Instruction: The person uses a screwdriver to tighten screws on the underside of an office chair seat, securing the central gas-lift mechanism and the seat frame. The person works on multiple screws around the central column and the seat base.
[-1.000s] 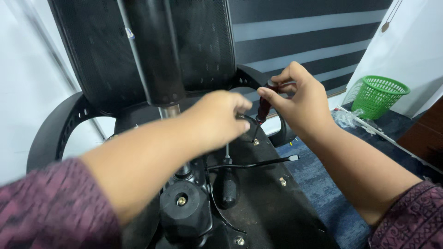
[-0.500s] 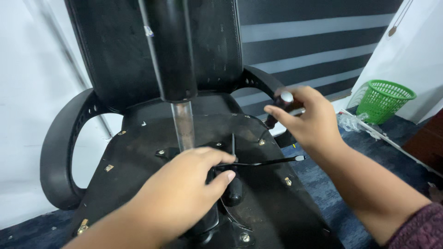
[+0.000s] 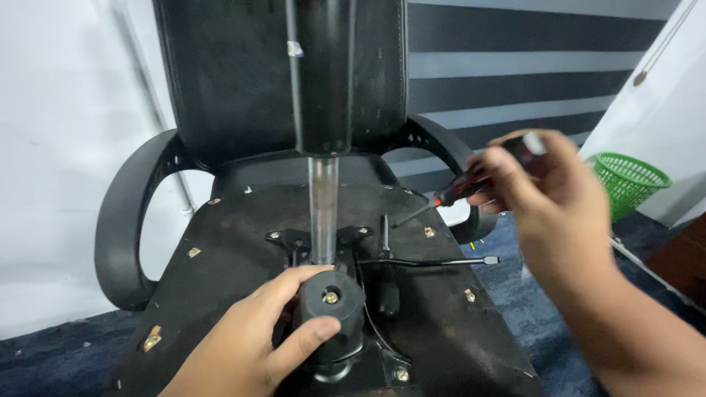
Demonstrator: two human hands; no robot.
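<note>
A black office chair lies tipped over, the underside of its seat (image 3: 220, 294) facing me. My left hand (image 3: 254, 345) grips the round black knob (image 3: 331, 301) of the seat mechanism, low in the middle. My right hand (image 3: 548, 198) is raised at the right and holds a red and black screwdriver (image 3: 463, 187), its tip pointing down-left toward the seat plate without touching it. The shiny gas cylinder (image 3: 322, 213) rises from the mechanism between my hands. A thin black lever rod (image 3: 434, 262) sticks out to the right.
Black armrests (image 3: 125, 220) curve out on both sides of the chair. A green mesh bin (image 3: 629, 180) stands on the dark blue carpet at the right. A white wall is on the left, a grey striped wall behind.
My left hand has dropped from the upper seat plate to the black knob and closed on it. My right hand has lifted and drawn back toward me with the screwdriver.
</note>
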